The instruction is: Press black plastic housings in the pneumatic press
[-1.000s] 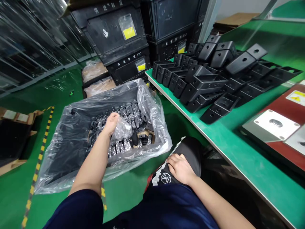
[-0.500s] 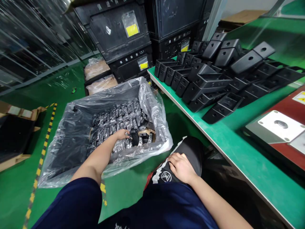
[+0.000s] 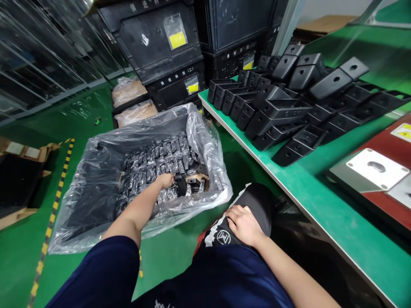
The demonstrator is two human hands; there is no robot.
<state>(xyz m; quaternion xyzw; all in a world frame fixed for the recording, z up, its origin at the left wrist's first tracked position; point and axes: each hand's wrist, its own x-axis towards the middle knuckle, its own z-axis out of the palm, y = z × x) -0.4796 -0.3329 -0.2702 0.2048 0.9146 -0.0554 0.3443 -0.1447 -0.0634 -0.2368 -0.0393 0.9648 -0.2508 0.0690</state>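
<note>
My left hand (image 3: pixel 166 180) reaches down into a large bin (image 3: pixel 96 188) lined with clear plastic. Its fingers are curled closed at the left edge of a black plastic part (image 3: pixel 181 186), and what they pinch is too small to make out. Around it lie rows of black parts in clear wrapping (image 3: pixel 150 160). To the right of the hand, a few unwrapped black pieces (image 3: pixel 193 184) rest near a patch of brown cardboard (image 3: pixel 203 177). My right hand (image 3: pixel 242 220) lies on my right thigh, fingers loosely extended and holding nothing.
On the right, a green-topped table (image 3: pixel 297 184) bears a pile of black brackets (image 3: pixel 282 109) and a red fixture with a metal plate (image 3: pixel 374 167). Stacked black crates (image 3: pixel 150 42) stand behind the bin. Yellow-black tape (image 3: pixel 53 218) marks the floor at left.
The fingers of my left hand have curled in from a more stretched position beside the black part. My right hand has stayed on my thigh. The view has shifted slightly.
</note>
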